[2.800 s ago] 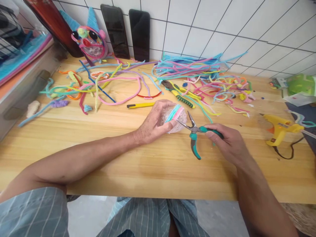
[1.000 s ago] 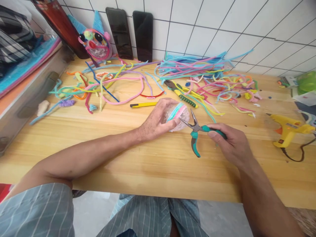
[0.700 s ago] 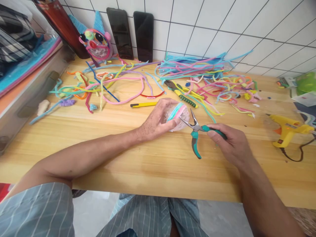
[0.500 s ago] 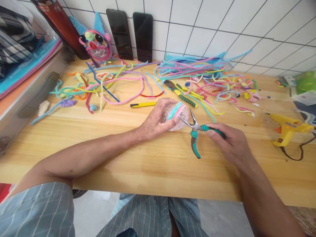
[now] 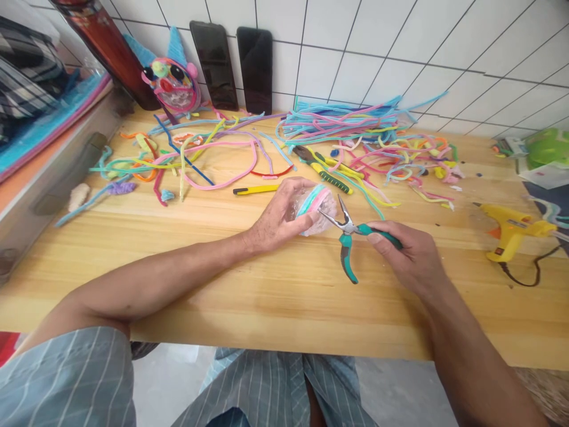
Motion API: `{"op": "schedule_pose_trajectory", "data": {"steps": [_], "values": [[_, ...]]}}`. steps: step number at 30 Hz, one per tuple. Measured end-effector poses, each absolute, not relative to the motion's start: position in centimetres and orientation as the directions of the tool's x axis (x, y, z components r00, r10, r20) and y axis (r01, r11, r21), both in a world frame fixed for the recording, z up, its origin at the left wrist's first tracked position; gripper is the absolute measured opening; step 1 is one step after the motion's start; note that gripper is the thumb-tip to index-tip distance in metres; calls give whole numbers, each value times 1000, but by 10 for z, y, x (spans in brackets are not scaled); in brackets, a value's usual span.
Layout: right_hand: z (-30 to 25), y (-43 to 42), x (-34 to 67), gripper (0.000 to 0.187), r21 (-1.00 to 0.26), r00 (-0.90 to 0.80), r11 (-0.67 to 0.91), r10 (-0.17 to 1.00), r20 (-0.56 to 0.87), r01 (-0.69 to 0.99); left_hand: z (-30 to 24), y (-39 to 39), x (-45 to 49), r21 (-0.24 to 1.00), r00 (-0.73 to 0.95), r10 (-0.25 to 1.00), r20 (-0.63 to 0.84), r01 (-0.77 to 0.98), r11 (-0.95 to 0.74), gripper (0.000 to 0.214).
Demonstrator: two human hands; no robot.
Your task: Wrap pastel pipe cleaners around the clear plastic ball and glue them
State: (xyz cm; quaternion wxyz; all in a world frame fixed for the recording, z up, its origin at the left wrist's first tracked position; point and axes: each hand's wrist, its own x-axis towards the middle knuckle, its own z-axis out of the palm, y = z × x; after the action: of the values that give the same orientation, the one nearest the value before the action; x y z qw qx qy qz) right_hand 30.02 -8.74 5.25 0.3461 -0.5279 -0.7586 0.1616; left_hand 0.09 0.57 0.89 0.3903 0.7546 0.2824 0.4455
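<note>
My left hand [image 5: 291,209] is wrapped round a clear plastic ball [image 5: 326,214] banded with turquoise and pink pipe cleaners, a little above the table. My right hand [image 5: 406,252] grips one green handle of a pair of needle-nose pliers [image 5: 349,228]. Their jaws are spread, and the second handle hangs loose below. One jaw tip lies at the pink band beside my left thumb; I cannot tell if it touches. Just behind the ball lie a yellow utility knife [image 5: 255,190] and yellow-green handled pliers [image 5: 335,181].
Loose pipe cleaners [image 5: 222,142] and a thick bundle [image 5: 342,120] spread along the back. A decorated figure [image 5: 175,89] and two phones [image 5: 254,70] stand by the tiled wall. At the right is a yellow glue gun [image 5: 511,231]; a plastic bin [image 5: 57,190] stands left.
The view has shifted slightly. Both hands keep their hold on the ball and the pliers, and the jaws stay spread near the pink band.
</note>
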Motion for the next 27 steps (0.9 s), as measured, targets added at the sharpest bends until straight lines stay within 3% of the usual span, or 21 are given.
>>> {"op": "schedule_pose_trajectory", "data": {"steps": [18,25,27], "values": [[64,-86,291,21,-690,-146,280,958,248,668,8,7,-1,869,417,816,402,109,-483,55],[83,-95,364,37,-654,179,110,916,359,749,5,8,5,894,389,832,397,40,-445,53],[78,-98,394,47,-605,220,14,925,311,796,4,9,7,889,389,828,403,48,-455,52]]}}
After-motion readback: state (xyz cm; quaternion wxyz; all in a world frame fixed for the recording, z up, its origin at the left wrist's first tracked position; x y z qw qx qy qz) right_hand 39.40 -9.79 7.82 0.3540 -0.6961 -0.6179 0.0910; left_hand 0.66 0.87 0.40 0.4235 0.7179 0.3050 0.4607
